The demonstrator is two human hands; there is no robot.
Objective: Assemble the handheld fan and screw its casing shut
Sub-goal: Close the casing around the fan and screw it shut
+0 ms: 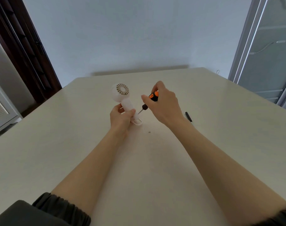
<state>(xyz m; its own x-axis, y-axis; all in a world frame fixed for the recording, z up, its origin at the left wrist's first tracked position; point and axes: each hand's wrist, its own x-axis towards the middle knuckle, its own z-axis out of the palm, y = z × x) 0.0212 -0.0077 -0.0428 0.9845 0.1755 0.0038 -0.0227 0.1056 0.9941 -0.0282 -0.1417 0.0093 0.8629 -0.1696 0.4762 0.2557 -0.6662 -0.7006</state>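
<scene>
A white handheld fan [121,97] with a round grilled head stands tilted above the table, head away from me. My left hand [121,119] grips its handle near the lower end, where a white loop sticks out. My right hand [163,103] holds an orange and black screwdriver [153,97]. The thin metal tip of the screwdriver touches the lower part of the fan handle, just right of my left thumb. A tiny dark screw [149,132] lies on the table below the fan.
The cream table [73,144] reaches to the white wall behind. A small black tool [188,116] lies to the right of my right wrist. A dark door frame stands at the left, a glass cabinet at the right.
</scene>
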